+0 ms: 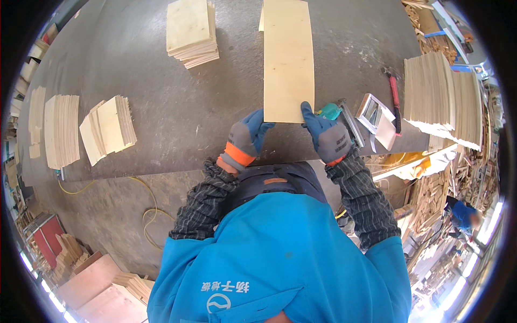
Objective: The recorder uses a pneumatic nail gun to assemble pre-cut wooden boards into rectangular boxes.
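A long, pale plywood board [288, 62] stretches away from me over the dark worktable [231, 91]. My left hand [249, 134], in a grey and blue work glove with an orange cuff, grips its near left corner. At the near right corner my right hand [327, 133] is closed on the board, thumb on top and the other fingers hidden beneath. Whether the far end rests on anything, I cannot tell. Beside my right hand lies a teal and grey nail gun [330, 111], partly covered by the glove.
A stack of plywood pieces [189, 29] stands at the far left of centre, with more stacks [62, 129] [110, 126] at left. On the right are an open box [371, 114], a red-handled hammer [395, 97] and tall board stacks [428, 91]. A yellow hose [153, 202] crosses the floor.
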A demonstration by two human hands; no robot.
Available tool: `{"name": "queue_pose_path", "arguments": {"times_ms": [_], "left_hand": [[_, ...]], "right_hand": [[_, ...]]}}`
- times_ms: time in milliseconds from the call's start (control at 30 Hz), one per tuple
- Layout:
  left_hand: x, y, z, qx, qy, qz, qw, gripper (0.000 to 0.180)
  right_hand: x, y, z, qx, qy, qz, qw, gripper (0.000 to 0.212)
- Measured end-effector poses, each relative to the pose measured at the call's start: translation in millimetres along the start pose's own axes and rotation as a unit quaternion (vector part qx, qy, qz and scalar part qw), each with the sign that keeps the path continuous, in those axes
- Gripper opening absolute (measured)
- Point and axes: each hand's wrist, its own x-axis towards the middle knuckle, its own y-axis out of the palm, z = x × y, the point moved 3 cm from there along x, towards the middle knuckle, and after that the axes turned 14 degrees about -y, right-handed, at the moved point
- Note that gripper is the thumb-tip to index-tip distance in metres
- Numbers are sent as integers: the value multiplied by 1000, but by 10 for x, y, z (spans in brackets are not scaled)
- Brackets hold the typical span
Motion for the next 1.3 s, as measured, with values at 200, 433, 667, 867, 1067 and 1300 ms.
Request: {"name": "queue_pose_path", "arguments": {"times_ms": [200, 433, 667, 867, 1067, 1300], "left_hand": [[3, -70, -51, 24, -34, 17, 999, 28], [42, -268, -412, 67, 55, -64, 994, 59], [147, -130, -213, 113, 14, 7, 994, 60], [138, -101, -138, 67, 42, 0, 997, 56], [149, -76, -116, 57, 29, -3, 998, 53], [169, -70, -138, 83, 44, -15, 995, 52]], "right_hand": [[14, -23, 16, -14, 2, -8, 1000, 69], [-7, -5, 17, -25, 9, -18, 999, 67], [-10, -31, 21, -5, 8, -17, 1000, 68], [-27, -51, 16, 3, 20, 22, 1000, 66], [-625, 150, -382, 192, 74, -121, 971, 62], [-1456, 905, -577, -60, 320, -12, 945, 84]]}}
